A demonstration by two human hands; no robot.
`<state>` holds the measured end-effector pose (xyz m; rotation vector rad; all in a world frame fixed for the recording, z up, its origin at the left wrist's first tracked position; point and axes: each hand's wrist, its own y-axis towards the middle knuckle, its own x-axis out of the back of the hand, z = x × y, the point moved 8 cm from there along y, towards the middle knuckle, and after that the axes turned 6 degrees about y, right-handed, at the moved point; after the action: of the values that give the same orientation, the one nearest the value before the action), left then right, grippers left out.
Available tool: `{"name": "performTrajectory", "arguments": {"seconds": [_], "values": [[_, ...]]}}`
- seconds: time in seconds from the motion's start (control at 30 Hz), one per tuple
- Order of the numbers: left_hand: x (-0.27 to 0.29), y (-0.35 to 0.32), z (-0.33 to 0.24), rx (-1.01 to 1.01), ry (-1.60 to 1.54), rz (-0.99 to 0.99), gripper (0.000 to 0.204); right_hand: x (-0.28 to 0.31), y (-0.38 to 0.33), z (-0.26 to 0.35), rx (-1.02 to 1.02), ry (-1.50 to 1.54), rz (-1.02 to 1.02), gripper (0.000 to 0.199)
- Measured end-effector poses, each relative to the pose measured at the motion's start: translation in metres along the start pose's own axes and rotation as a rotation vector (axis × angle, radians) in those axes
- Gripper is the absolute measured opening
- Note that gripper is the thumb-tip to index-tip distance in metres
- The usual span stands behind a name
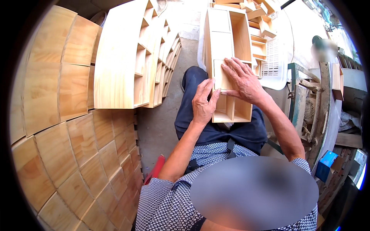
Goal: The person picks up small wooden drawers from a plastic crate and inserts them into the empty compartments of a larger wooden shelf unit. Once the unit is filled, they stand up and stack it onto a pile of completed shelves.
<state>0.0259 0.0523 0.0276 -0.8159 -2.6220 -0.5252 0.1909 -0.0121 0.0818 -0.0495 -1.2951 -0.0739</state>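
Note:
A pale wooden drawer cabinet (pixel 243 27) stands between my knees, its compartments facing up. Three light wooden fronts fill its left column, and the nearest is a small drawer (pixel 220 75). Across that drawer lies my right hand (pixel 244 81), fingers stretched out over its face and right edge. My left hand (pixel 203 102) grips the cabinet's left edge beside the same drawer, its thumb at the drawer's lower corner. The right column and the compartments nearest me are uncovered. The undersides of my left fingers are partly hidden.
Stacked wooden blocks or boxes (pixel 42 88) fill the left side. Several tall wooden cabinet frames (pixel 115 57) stand in front of them. A white plastic basket (pixel 279 73) with loose wooden drawers (pixel 266 25) is beyond the cabinet. At right are a green metal frame (pixel 293 82) and blue box (pixel 327 164).

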Motion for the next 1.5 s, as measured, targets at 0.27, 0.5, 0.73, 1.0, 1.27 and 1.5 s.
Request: {"name": "performTrajectory", "arguments": {"seconds": [0.27,0.5,0.73,1.0,1.27,1.5], "values": [[-0.003,0.001,-0.003,-0.056,0.122,-0.005,0.043,0.037,-0.039,-0.059,-0.205,0.382,-0.474,0.028],[-0.011,0.007,-0.013,-0.095,0.179,0.039,0.044,-0.100,-0.125,-0.322,-0.970,0.507,-0.372,0.033],[-0.014,-0.006,0.012,0.043,0.174,0.132,0.048,-0.187,-0.085,-0.352,-0.940,0.211,-0.018,0.046],[-0.010,-0.017,0.026,0.133,0.236,0.160,0.049,-0.234,-0.028,-0.376,-0.882,-0.024,0.134,0.059],[-0.008,-0.018,0.027,0.125,0.149,0.133,0.052,-0.212,-0.030,-0.384,-0.567,0.041,0.232,0.050],[-0.013,-0.001,0.018,0.110,0.140,0.110,0.047,-0.038,-0.066,-0.331,-0.607,0.080,-0.104,0.052]]}}
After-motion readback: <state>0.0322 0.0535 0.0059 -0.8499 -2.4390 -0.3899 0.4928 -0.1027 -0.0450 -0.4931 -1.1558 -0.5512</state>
